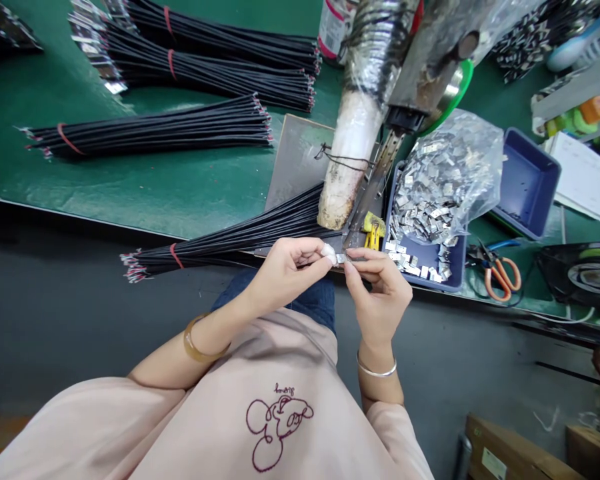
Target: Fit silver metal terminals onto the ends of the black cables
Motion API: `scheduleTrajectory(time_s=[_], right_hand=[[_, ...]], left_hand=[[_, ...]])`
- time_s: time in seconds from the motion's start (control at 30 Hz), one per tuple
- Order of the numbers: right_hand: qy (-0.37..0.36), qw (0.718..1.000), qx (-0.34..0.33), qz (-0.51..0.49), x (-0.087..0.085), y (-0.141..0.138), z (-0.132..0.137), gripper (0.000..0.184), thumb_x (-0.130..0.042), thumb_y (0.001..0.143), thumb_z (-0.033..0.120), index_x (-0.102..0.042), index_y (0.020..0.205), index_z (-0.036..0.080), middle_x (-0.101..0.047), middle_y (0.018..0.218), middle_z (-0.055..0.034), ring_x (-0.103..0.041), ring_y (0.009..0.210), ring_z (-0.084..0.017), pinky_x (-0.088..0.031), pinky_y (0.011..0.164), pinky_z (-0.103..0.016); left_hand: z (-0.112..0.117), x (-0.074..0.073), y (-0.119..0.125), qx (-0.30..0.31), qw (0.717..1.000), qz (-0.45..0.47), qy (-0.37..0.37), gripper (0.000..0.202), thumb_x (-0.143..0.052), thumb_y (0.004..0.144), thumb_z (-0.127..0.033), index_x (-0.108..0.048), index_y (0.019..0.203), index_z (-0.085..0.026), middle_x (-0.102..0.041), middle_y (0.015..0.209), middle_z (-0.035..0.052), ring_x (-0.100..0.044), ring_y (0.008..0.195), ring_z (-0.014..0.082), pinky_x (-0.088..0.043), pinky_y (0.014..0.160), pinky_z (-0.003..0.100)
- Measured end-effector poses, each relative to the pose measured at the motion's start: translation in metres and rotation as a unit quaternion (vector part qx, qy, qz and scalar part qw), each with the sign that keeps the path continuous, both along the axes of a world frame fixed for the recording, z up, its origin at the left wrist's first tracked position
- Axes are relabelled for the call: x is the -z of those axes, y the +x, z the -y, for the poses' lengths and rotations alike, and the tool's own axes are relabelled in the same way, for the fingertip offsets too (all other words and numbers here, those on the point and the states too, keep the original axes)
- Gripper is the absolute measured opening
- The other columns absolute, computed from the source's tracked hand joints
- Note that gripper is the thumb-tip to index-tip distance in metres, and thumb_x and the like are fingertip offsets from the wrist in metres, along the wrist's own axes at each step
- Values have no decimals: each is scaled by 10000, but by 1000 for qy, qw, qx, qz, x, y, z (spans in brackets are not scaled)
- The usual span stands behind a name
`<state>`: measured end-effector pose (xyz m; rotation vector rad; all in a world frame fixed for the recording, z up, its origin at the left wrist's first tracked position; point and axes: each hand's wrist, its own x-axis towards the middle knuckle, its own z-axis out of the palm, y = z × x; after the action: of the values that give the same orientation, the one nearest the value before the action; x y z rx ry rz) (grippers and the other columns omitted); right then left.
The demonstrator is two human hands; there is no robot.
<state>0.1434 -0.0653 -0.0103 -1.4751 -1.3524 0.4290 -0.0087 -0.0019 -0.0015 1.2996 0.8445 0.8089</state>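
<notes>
Now, mid-frame, left hand (pixel 295 270) and right hand (pixel 380 293) pinch a metal piece (pixel 340 258), fingers (pixel 356 283) nearly closed; holding steady seems needed next.

White papers (pixel 583 175) and an orange-handled tool (pixel 500 269) lie at the right, a cardboard box (pixel 515 450) lower down.

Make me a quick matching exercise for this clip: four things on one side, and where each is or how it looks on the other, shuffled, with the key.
Things
1. Small metal piece
2. Silver bangle
3. Orange-handled tool
4. Nearest cable bundle

Places and looks
A. Black, with a red band around it
B. Between the fingertips of the left hand and right hand
C. Just right of the near blue tray in the picture
D. Around the right wrist

Pairs: 1-B, 2-D, 3-C, 4-A
</notes>
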Motion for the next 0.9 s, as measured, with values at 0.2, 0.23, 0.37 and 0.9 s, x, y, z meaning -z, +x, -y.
scheduleTrajectory(time_s=[0.2,0.23,0.37,0.9], right_hand=[[37,995,3,91,0,2,-4,83,-685,879,137,-696,907,214,-780,1040,-42,-762,941,-166,-649,742,-280],[49,993,2,108,0,2,-5,91,-687,876,132,-693,911,216,-782,1033,-39,-764,951,-173,-652,756,-294],[90,985,5,144,-3,0,-6,125,-701,857,108,-683,898,224,-789,991,-22,-765,994,-190,-654,834,-343],[124,961,29,246,1,-2,-4,172,-709,858,81,-673,958,217,-799,1033,-52,-775,911,-145,-633,827,-250]], left_hand=[[6,1,4,-41,997,-32,58,132,-611,877,-205,-690,806,-126,-666,714,30,-556,619,92,-436,529,165],[6,1,5,-45,997,-27,60,131,-614,877,-206,-691,808,-126,-669,718,29,-561,622,91,-444,533,161],[4,0,4,-57,997,-16,58,114,-625,879,-221,-687,851,-130,-674,734,28,-576,633,95,-459,543,162],[7,3,3,-60,976,-104,180,160,-592,922,-198,-641,784,-134,-641,668,3,-507,571,81,-378,539,197]])
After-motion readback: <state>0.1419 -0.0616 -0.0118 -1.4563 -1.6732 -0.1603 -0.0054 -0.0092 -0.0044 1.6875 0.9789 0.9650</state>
